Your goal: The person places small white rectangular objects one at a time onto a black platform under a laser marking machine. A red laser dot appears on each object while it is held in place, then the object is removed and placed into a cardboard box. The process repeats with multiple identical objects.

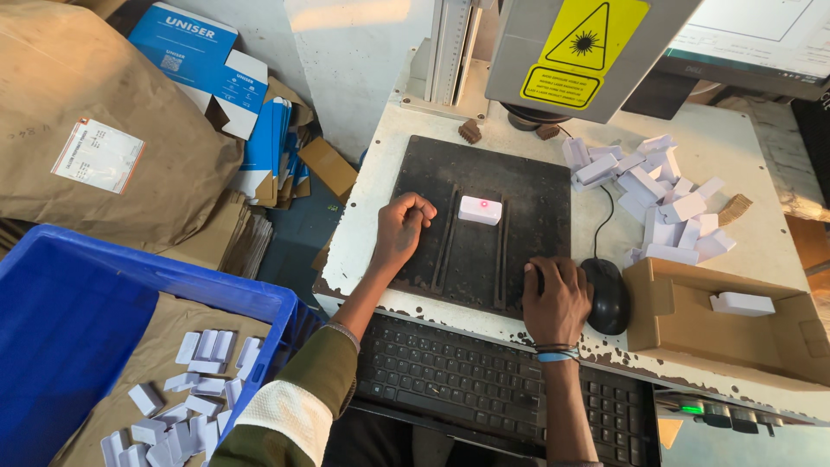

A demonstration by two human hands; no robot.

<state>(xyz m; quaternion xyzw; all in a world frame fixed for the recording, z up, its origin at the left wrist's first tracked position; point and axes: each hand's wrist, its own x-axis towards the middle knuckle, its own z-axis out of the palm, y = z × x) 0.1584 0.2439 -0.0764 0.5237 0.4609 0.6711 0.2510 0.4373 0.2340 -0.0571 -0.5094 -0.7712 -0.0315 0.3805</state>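
Marking step: left hand (399, 232) loosely curled empty beside the block (480, 209), right fingers (553, 275) pressed together by the mouse (609, 296); next needs a swap.

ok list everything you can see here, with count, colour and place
small block: one, white, red light spot on it, centre of black plate
black plate: one, on white table
loose blocks: a heap, white, table right
cardboard box: one, brown, holds one white block
mouse: one, black
keyboard: one, black, front edge
crate: one, blue, left, white blocks inside
left hand: on plate edge, holds nothing
right hand: beside mouse, touching it
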